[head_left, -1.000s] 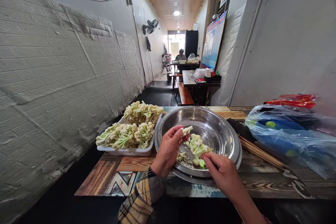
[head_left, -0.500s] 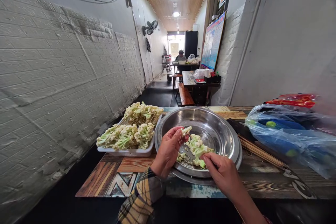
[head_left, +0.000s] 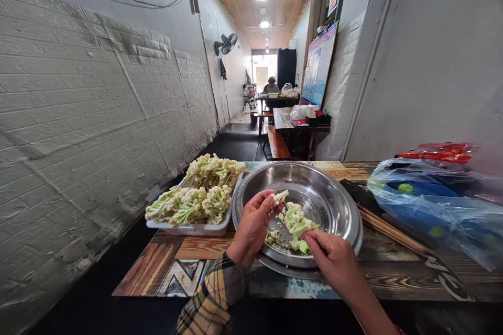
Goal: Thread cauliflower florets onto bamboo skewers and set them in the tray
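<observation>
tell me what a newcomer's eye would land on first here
Probably the shiny metal basin at centre, with the left hand pinching a small cauliflower floret over it and the right hand at a larger cauliflower piece. Left of it, a white tray is heaped with skewered cauliflower. To the right lie thin bare skewers and a translucent plastic bag.
</observation>
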### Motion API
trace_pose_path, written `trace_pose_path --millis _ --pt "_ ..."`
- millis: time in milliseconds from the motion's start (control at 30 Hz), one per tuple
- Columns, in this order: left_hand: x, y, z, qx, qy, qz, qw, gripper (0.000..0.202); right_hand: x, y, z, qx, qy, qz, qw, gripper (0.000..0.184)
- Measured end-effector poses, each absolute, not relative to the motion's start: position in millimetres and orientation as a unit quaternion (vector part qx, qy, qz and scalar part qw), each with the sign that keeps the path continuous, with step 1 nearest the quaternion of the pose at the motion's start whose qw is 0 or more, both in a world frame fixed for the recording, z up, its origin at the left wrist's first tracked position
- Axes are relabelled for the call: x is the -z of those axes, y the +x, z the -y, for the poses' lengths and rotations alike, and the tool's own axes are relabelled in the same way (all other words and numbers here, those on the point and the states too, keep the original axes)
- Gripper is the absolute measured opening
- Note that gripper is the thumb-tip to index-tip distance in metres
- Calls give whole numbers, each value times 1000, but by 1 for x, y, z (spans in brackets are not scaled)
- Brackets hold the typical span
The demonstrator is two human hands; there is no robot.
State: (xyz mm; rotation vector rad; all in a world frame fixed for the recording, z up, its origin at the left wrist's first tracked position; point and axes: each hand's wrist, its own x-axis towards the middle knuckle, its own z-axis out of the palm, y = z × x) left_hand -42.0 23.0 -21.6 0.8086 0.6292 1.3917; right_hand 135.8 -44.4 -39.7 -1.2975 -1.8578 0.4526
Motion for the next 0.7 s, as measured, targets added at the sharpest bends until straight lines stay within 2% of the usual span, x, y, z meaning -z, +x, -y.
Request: trace_pose_path --millis 200,367,700 --pt "25 -42 -24 -605 382 -281 640 21 38 136 45 -181 -510 740 399 36" --pt "25 -40 -23 -616 422 -303 592 18 38 137 44 -183 -510 741 398 37" --pt "21 -41 -21 -610 461 -323 558 22 37 138 44 -180 -510 740 399 38"
